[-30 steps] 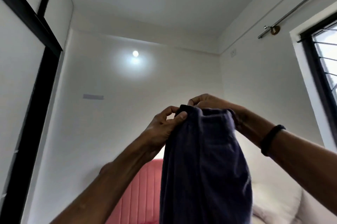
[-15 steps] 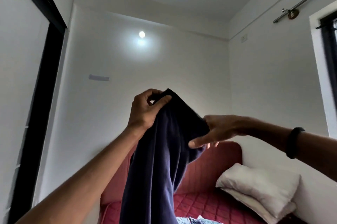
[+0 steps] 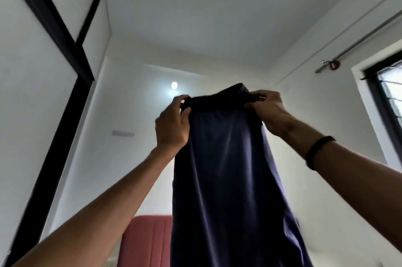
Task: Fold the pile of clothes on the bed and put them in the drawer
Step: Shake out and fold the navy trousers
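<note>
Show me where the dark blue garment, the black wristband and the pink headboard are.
dark blue garment (image 3: 226,169): head view, middle of hanging cloth.
black wristband (image 3: 318,151): head view, band on right wrist.
pink headboard (image 3: 148,242): head view, padded front.

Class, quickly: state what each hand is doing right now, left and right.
Left hand: pinches the top edge of the dark blue garment.
Right hand: grips the same top edge at the other corner.

Room dim, evenly lit. Round wall lamp (image 3: 174,85) glowing, throwing soft halo on wall. Daylight coming through window (image 3: 389,101) at right, slightly blown out. Wide-angle lens bending wardrobe frame (image 3: 65,34) and edges. Overall image looking soft, slightly motion-blurred.
</note>
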Demonstrator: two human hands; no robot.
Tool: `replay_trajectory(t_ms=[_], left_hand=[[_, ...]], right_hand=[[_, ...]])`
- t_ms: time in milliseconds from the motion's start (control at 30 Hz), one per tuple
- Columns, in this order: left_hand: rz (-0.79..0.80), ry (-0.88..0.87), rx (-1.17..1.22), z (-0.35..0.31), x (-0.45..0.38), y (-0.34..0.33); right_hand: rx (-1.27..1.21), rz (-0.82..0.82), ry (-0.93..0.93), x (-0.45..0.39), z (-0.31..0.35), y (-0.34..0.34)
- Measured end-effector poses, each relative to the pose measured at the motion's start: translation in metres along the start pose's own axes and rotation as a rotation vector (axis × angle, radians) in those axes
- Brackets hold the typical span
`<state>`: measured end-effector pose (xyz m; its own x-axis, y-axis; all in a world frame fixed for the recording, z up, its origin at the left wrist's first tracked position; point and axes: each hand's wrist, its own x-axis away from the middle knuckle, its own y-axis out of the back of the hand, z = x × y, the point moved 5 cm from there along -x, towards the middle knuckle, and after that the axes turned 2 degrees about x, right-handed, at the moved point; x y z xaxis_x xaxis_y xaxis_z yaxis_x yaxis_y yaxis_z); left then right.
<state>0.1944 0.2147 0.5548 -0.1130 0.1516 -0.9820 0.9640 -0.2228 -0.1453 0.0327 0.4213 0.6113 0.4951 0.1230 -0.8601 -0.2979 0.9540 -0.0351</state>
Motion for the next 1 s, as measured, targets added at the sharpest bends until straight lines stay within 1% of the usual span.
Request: replay_trajectory(t_ms=[33, 67, 100, 133, 167, 200, 233, 267, 300, 333, 367, 400, 433, 500, 533, 567, 633, 667, 733, 767, 800, 867, 900, 1000], left_hand=[[-0.050, -0.102, -0.066, -0.025, -0.019, 0.001], [-0.089, -0.178, -0.106, -0.048, -0.033, 0.001], [-0.120, -0.237, -0.129, -0.071, -0.049, 0.001], [-0.122, -0.270, -0.124, -0.089, -0.060, 0.001], [-0.107, -0.296, -0.113, -0.105, -0.068, 0.001], [-0.079, -0.323, -0.113, -0.118, -0.069, 0.001], [-0.055, -0.370, -0.143, -0.125, -0.066, 0.003], [-0.026, -0.412, -0.190, -0.128, -0.060, 0.003], [0.007, -0.448, -0.248, -0.127, -0.054, 0.003], [0.048, -0.476, -0.306, -0.126, -0.045, 0.002], [0.105, -0.492, -0.339, -0.122, -0.028, -0.002], [0.142, -0.484, -0.351, -0.118, -0.012, -0.003], [0.191, -0.438, -0.330, -0.112, 0.014, -0.006], [0.261, -0.351, -0.254, -0.099, 0.060, -0.001], [0.362, -0.328, -0.185, -0.092, 0.117, -0.015], [0.393, -0.346, -0.125, -0.086, 0.156, -0.013], [0.415, -0.377, -0.035, -0.076, 0.226, 0.017], [0.479, -0.378, 0.015, -0.071, 0.270, 0.025], [0.682, -0.279, 0.078, -0.066, 0.375, 0.027], [0.787, -0.205, 0.095, -0.066, 0.430, 0.025], [0.847, -0.140, 0.124, -0.066, 0.472, 0.024], [0.938, -0.047, 0.161, -0.072, 0.531, 0.012], [0.970, -0.026, 0.177, -0.073, 0.548, 0.000], [1.019, -0.002, 0.209, -0.081, 0.568, -0.056]], right_hand=[[0.027, -0.162, 0.043, -0.004, 0.023, 0.006], [0.061, -0.334, 0.135, -0.003, 0.046, 0.010], [0.077, -0.490, 0.286, 0.004, 0.072, 0.013], [0.124, -0.580, 0.422, 0.021, 0.087, 0.010], [0.231, -0.632, 0.547, 0.043, 0.094, 0.005], [0.412, -0.636, 0.628, 0.065, 0.092, -0.004], [0.605, -0.597, 0.661, 0.082, 0.079, -0.010], [0.736, -0.515, 0.622, 0.094, 0.061, -0.009], [0.774, -0.432, 0.508, 0.099, 0.046, -0.001], [0.756, -0.374, 0.359, 0.100, 0.035, 0.012], [0.737, -0.322, 0.266, 0.111, 0.027, 0.024], [0.779, -0.278, 0.235, 0.124, 0.024, 0.033], [0.840, -0.245, 0.213, 0.147, 0.015, 0.042], [0.942, -0.252, 0.257, 0.202, 0.006, 0.051], [0.990, -0.221, 0.206, 0.249, -0.025, 0.068], [0.941, -0.206, 0.170, 0.288, -0.043, 0.075], [0.726, -0.118, 0.066, 0.364, -0.069, 0.081], [0.611, -0.072, -0.009, 0.402, -0.089, 0.090], [0.447, -0.008, -0.183, 0.492, -0.133, 0.114], [0.417, -0.008, -0.273, 0.539, -0.152, 0.129], [0.419, -0.032, -0.331, 0.574, -0.165, 0.142], [0.491, -0.043, -0.404, 0.613, -0.179, 0.162], [0.521, -0.050, -0.425, 0.622, -0.190, 0.172], [0.496, -0.079, -0.465, 0.619, -0.225, 0.207]])
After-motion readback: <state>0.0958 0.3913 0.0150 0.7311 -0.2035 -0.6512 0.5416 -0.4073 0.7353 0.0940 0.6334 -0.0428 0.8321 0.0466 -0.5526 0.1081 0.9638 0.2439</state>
